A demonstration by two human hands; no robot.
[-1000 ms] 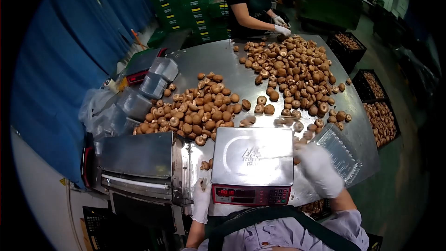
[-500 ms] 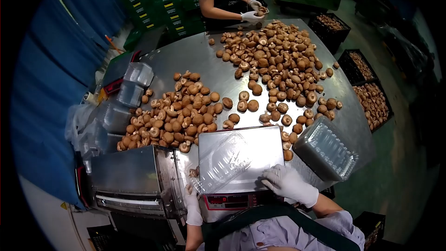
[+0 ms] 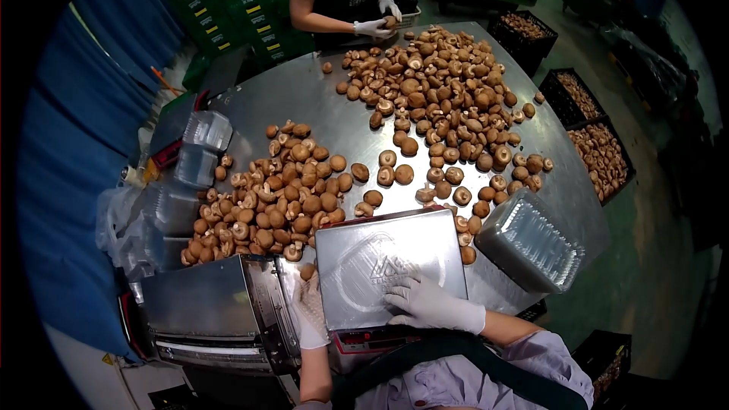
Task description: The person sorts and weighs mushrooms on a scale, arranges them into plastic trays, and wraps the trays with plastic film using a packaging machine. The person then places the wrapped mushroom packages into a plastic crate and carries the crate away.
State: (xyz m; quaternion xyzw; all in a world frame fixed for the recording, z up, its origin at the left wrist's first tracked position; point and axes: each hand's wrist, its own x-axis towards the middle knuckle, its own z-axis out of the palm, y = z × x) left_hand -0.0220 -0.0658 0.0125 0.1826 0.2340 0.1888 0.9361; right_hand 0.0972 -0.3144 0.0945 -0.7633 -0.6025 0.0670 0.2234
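My right hand, in a white glove, lies with its fingers spread on the metal plate of the scale. Left of the scale, my gloved left hand has its fingers close together beside the plate's edge. A mushroom shows at its fingertips; what the fingers hold is too unclear to make out. One mushroom pile lies beyond the scale to the left, and a larger one reaches toward the far edge. Stacked clear plastic trays stand right of the scale.
Across the metal table, another person holds a mushroom in gloved hands. More clear trays and a metal machine are at the left. Crates of mushrooms stand on the floor at the right.
The view has shifted. My right hand has come from the trays onto the scale plate. A clear tray seen on the plate half a second ago no longer shows there.
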